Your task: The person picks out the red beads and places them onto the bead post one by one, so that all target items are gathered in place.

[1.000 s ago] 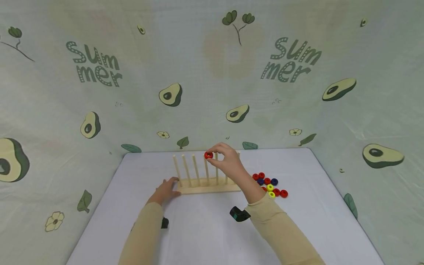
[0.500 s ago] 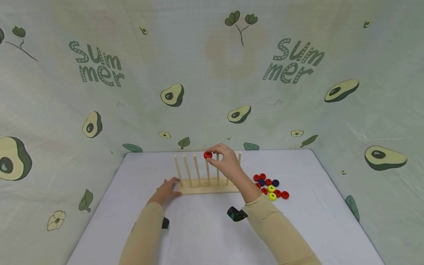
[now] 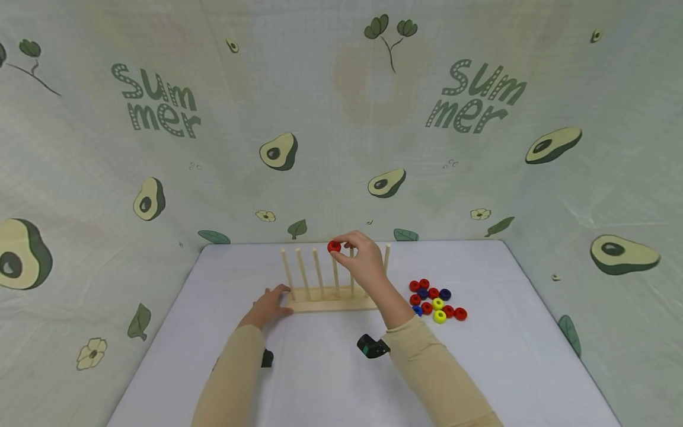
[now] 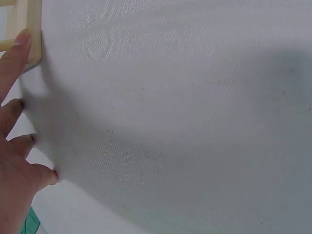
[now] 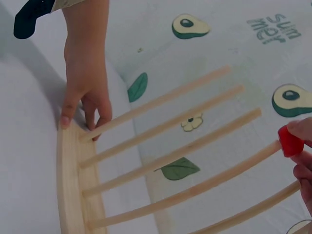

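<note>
A wooden rack (image 3: 331,304) with a row of upright pegs stands on the table. My left hand (image 3: 268,306) holds the rack's left end, the thumb at the front and fingers behind it; in the left wrist view, one fingertip (image 4: 22,38) lies on the wood. Between thumb and fingers, my right hand (image 3: 364,259) pinches a red ring bead (image 3: 334,247) at the top of the fourth peg from the left. In the right wrist view the bead (image 5: 291,141) meets that peg's tip (image 5: 275,147). Whether the tip is inside the hole, I cannot tell.
Right of the rack lie several loose ring beads: red (image 3: 460,314), yellow (image 3: 438,303) and dark blue (image 3: 445,294). A patterned cloth (image 3: 331,107) hangs behind and beside the white table (image 3: 320,373). Black devices sit near both wrists.
The red bead has risen very slightly at the peg's top, and my right forearm has shifted a little left, uncovering more loose beads. My left hand stays on the rack's end.
</note>
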Tool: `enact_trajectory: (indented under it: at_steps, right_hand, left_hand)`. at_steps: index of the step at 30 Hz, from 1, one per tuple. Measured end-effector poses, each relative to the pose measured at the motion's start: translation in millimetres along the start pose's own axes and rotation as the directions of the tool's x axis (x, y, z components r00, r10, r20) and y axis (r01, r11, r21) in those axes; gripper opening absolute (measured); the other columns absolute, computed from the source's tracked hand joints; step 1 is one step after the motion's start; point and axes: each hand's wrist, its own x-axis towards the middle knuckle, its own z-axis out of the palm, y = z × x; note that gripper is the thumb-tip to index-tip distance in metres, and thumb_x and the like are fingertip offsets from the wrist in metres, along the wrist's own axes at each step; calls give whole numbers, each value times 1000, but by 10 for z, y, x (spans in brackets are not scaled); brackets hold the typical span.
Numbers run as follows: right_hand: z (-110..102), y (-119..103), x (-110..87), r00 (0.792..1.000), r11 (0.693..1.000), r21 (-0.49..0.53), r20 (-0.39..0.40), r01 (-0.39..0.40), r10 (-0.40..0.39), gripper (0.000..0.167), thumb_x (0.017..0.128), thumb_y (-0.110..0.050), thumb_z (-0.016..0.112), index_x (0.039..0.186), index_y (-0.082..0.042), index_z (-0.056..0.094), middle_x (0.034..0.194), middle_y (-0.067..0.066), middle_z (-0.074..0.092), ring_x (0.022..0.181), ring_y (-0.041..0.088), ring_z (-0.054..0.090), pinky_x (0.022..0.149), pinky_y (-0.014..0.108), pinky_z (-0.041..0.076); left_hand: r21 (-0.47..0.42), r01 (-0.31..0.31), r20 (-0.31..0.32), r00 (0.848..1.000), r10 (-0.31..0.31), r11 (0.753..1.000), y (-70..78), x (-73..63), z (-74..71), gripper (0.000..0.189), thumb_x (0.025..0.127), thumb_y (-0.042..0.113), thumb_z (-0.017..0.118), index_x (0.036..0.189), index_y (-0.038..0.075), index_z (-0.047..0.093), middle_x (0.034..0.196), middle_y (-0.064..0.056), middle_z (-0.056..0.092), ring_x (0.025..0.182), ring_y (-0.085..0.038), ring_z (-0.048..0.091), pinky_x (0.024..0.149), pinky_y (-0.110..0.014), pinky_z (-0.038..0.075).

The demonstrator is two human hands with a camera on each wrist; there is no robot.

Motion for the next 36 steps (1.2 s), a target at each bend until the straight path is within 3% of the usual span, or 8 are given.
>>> enact_trajectory:
  at_steps: [11, 20, 24, 36]
  right_hand:
    - [66, -31, 14, 997, 999, -45, -81, 1, -5, 24, 78, -17, 84, 100, -12, 76, 95, -1, 68, 85, 19, 59, 71, 32, 46]
    - [72, -44, 43, 998, 1000, -9, -63, -24, 24, 22, 78, -14, 83, 98, -9, 76, 94, 2, 68, 86, 25, 60, 73, 33, 47]
    - [70, -52, 45, 998, 999, 8, -47, -48, 48, 22, 78, -14, 83, 99, -8, 76, 95, 2, 67, 86, 21, 57, 74, 32, 48]
    - [58, -77, 54, 997, 996, -31, -5, -81, 81, 22, 79, -15, 83, 100, -9, 76, 95, 2, 67, 86, 20, 55, 74, 34, 47]
  left_hand:
    - [6, 9, 3, 1000, -9, 1000, -53, 73, 44, 58, 84, 19, 78, 134, 9, 50, 144, -28, 41, 136, -56, 17, 98, -77, 15]
    - [12, 20, 5, 1000, -20, 1000, -50, 66, 37, 58, 84, 19, 78, 134, 8, 49, 144, -28, 41, 137, -55, 17, 98, -77, 15]
    - [12, 20, 0, 1000, -20, 1000, -31, 38, 21, 58, 84, 19, 78, 133, 7, 50, 143, -29, 41, 136, -56, 18, 98, -77, 15]
    - [9, 14, -2, 1000, -14, 1000, -9, 24, 9, 58, 83, 18, 79, 132, 6, 50, 143, -29, 41, 136, -57, 17, 97, -77, 16]
